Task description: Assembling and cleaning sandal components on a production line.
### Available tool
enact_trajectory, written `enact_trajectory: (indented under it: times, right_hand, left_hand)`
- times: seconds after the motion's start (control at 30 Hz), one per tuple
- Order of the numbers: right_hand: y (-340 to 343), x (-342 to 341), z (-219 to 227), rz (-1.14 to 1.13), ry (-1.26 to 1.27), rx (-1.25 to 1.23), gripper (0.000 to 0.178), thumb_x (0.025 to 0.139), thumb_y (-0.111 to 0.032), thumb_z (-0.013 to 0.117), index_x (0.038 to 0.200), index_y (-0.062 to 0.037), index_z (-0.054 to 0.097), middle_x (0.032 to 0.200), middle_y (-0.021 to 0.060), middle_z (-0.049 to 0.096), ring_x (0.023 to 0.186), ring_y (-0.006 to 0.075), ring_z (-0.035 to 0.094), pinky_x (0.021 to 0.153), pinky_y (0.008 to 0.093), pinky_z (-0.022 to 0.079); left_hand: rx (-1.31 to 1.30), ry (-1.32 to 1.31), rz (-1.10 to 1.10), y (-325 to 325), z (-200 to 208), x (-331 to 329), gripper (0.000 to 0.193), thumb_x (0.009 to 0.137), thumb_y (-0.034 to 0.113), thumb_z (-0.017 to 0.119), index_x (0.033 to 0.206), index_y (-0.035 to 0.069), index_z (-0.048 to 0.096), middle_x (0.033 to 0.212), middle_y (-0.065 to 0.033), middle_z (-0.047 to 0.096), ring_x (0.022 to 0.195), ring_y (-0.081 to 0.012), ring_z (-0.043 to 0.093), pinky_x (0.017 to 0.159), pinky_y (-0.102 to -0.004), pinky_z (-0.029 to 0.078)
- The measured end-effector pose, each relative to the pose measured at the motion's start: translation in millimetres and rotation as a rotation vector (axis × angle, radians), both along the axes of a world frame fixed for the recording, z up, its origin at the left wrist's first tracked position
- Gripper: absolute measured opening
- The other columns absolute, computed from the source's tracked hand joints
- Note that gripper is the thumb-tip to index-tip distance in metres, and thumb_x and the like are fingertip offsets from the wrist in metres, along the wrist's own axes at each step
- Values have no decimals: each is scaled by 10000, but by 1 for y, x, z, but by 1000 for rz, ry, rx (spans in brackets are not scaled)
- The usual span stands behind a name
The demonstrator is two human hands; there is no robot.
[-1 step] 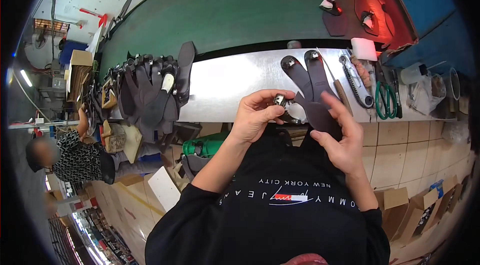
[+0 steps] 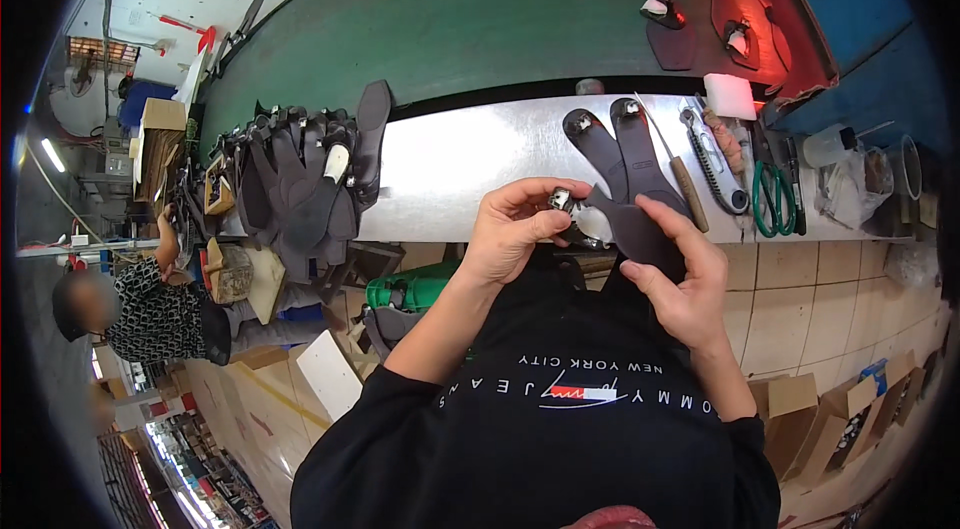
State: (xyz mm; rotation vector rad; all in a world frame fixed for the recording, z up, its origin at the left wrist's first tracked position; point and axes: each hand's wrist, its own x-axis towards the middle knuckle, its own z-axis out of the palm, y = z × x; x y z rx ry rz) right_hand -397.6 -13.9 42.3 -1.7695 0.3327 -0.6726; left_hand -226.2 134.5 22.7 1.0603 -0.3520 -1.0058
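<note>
By the left grip (image 2: 508, 237), a shiny metallic ornament (image 2: 562, 199) is pinched between thumb and fingers, while the dark grey, flat sandal sole (image 2: 648, 237) beside it is clasped between the thumb and fingers of the right grip (image 2: 690, 277). The sole is held at the near edge of a silvery metal desk (image 2: 440, 159), on which a wooden-handled pointed tool (image 2: 684, 184) and green-handled scissors (image 2: 764, 214) are laid.

Bench (image 2: 440, 164) free midway — soles (image 2: 312, 214) crowd left
</note>
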Motion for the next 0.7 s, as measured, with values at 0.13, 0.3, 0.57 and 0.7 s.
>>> enact_trajectory:
  times: [0.13, 0.3, 0.57, 0.7]
  right_hand:
    - [8, -2, 10, 35, 16, 7, 467, 718, 62, 714, 1174, 23, 622, 954, 135, 679, 796, 188, 657, 712, 273, 509]
    - [7, -5, 8, 32, 15, -1, 441, 713, 56, 713, 1146, 21, 638, 940, 134, 678, 778, 192, 651, 707, 273, 503]
    - [5, -5, 8, 38, 0, 3, 430, 708, 44, 716, 1131, 14, 648, 938, 132, 677, 793, 198, 647, 713, 272, 496]
    - [5, -3, 6, 45, -14, -1, 426, 708, 40, 718, 1128, 10, 651, 917, 126, 671, 772, 194, 636, 703, 271, 493]
  left_hand:
    - [-56, -66, -1, 5, -9, -1, 302, 783, -12, 709, 1078, 8, 649, 1155, -193, 641, 964, -208, 659, 721, -286, 598]
    - [-47, -62, -28, 3, -4, -4, 310, 760, -9, 720, 1061, 12, 650, 1132, -200, 646, 1040, -258, 635, 879, -351, 547]
    - [-56, -53, -36, 0, -2, -4, 304, 759, -40, 703, 1056, -1, 651, 1133, -181, 653, 1003, -221, 639, 850, -331, 540]
    - [-33, -50, -35, 2, -4, -3, 310, 730, -9, 736, 1029, 3, 657, 1125, -208, 647, 1054, -273, 628, 927, -380, 518]
